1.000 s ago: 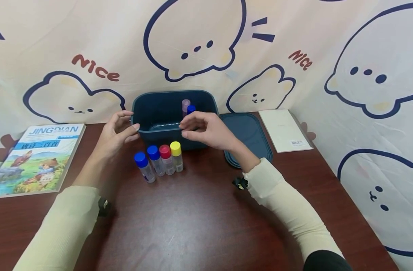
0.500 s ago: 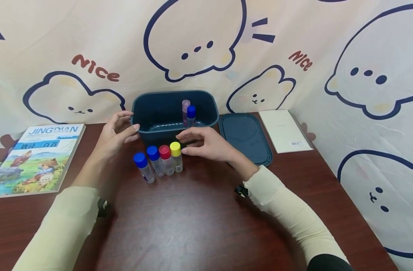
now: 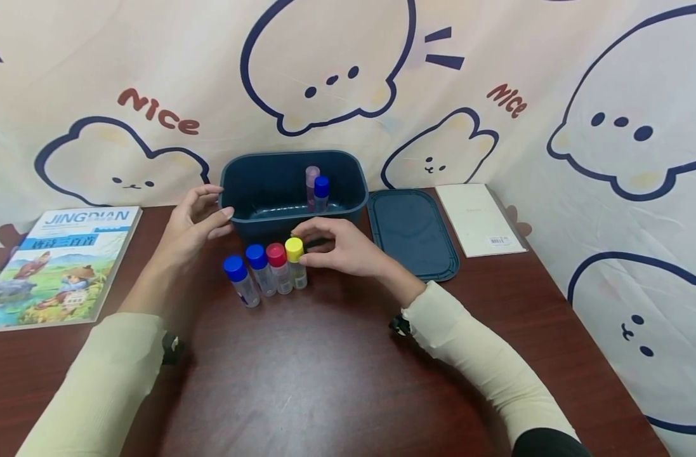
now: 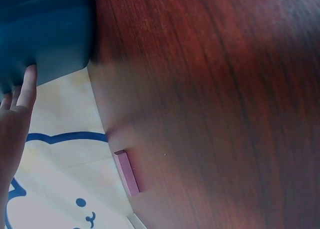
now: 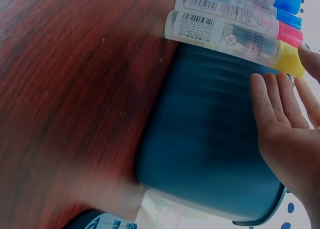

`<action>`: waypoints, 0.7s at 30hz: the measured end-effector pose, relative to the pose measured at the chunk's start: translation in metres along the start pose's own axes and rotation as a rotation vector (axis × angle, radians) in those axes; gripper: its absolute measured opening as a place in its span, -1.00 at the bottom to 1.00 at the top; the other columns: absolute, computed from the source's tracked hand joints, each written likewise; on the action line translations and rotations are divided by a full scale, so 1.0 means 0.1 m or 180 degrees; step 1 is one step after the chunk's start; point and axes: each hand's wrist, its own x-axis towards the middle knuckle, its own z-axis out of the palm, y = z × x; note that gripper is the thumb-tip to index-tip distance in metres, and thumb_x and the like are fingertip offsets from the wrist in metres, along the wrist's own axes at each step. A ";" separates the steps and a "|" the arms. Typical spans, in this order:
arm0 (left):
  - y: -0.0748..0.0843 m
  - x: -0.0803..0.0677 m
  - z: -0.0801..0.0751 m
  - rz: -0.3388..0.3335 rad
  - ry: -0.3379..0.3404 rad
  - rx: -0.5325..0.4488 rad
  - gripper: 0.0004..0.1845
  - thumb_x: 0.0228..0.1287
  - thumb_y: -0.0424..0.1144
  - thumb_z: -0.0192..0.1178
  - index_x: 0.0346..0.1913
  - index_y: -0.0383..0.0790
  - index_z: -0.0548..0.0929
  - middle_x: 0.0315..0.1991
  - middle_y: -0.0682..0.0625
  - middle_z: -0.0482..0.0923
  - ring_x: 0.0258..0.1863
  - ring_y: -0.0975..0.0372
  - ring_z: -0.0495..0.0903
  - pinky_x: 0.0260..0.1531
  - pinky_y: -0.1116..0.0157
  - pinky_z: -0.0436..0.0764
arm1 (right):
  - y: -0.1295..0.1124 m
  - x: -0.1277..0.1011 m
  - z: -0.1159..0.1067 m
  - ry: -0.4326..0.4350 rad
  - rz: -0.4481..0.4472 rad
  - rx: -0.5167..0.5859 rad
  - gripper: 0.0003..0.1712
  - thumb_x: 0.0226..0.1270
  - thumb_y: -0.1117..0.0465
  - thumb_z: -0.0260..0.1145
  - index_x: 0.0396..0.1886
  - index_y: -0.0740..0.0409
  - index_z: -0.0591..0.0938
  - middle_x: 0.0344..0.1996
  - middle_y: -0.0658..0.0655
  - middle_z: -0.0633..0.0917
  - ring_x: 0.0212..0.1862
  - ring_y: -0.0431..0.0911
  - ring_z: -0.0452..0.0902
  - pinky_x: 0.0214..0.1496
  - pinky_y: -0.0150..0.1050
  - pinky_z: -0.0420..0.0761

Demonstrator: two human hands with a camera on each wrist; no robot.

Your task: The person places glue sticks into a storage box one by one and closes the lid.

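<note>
A row of slim clear bottles stands before the dark teal box (image 3: 253, 221): two blue-capped bottles (image 3: 236, 270), a red-capped bottle (image 3: 278, 270) and a yellow-capped bottle (image 3: 299, 278). My right hand (image 3: 348, 249) has thumb and index finger at either side of the yellow cap; its other fingers stay apart in the right wrist view. My left hand (image 3: 184, 231) rests against the box's left side, thumb at its front corner. Inside the box, on the right, stand a blue-capped bottle (image 3: 321, 188) and a pinkish tube (image 3: 311, 181).
Right of the box lies a teal lid (image 3: 413, 235), then a cream notebook (image 3: 478, 219). A colourful book (image 3: 62, 266) is at the far left. In the left wrist view, a small pink bar (image 4: 128, 173) lies near the wall. The printed curtain (image 3: 456, 146) bounds the table's back.
My right hand has come down from over the box's front rim and moved left to the yellow cap. The left hand stays at the box, and the bottles keep their places.
</note>
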 end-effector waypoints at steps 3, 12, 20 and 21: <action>0.00 0.00 0.00 0.0010 0.0003 0.0014 -0.46 0.42 -0.28 0.27 0.36 -0.07 0.31 0.43 -0.33 0.19 0.08 0.27 0.57 -0.05 0.40 0.64 | 0.00 0.02 0.02 0.0033 -0.0056 -0.0022 -0.58 0.33 0.38 0.42 0.16 0.29 0.59 0.07 0.17 0.67 0.10 -0.10 0.61 0.11 -0.15 0.68; 0.00 0.01 0.01 0.0066 -0.0017 -0.0030 -0.49 0.44 -0.31 0.24 0.35 -0.10 0.32 0.40 -0.35 0.20 0.05 0.28 0.58 -0.08 0.42 0.65 | 0.01 0.05 0.04 -0.0010 -0.0049 -0.0012 -0.63 0.34 0.41 0.40 0.12 0.28 0.58 0.04 0.16 0.65 0.07 -0.06 0.59 0.08 -0.15 0.70; 0.00 0.01 0.01 0.0077 -0.0021 -0.0004 -0.48 0.44 -0.30 0.25 0.36 -0.11 0.31 0.39 -0.34 0.22 0.05 0.28 0.59 -0.08 0.41 0.65 | 0.01 0.04 0.08 0.0064 0.0083 -0.0127 -0.62 0.34 0.40 0.41 0.11 0.23 0.57 0.01 0.12 0.65 0.03 -0.06 0.58 0.01 -0.09 0.72; -0.01 0.01 0.01 0.0075 -0.0021 -0.0011 -0.48 0.44 -0.30 0.25 0.36 -0.11 0.31 0.39 -0.34 0.22 0.04 0.28 0.59 -0.08 0.41 0.65 | 0.01 0.04 0.08 0.0068 0.0080 -0.0140 -0.62 0.33 0.40 0.41 0.11 0.23 0.57 0.01 0.12 0.64 0.03 -0.06 0.57 0.01 -0.07 0.73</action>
